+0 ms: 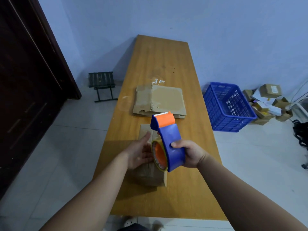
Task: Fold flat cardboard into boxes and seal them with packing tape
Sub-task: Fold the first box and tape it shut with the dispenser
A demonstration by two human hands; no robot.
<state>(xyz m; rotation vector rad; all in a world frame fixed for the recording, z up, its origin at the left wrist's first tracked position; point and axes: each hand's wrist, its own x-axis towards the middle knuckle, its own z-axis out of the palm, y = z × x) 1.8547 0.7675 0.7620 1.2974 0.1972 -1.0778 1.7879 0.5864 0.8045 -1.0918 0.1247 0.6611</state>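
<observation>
A folded brown cardboard box (150, 175) lies on the wooden table (166, 64) close to me. My right hand (191, 154) grips a blue and orange tape dispenser (168, 140), held raised above the box with its toothed blade pointing away from me. A roll of clear tape (158, 155) sits in the dispenser. My left hand (140, 152) is open, palm toward the roll, fingers spread beside it and over the box. A stack of flat cardboard (160, 100) lies further along the table.
A blue plastic crate (228, 107) stands on the floor right of the table, with a heap of small parcels (266, 104) behind it. A dark folding stool (101, 85) stands left of the table. A dark door (25, 80) fills the left side.
</observation>
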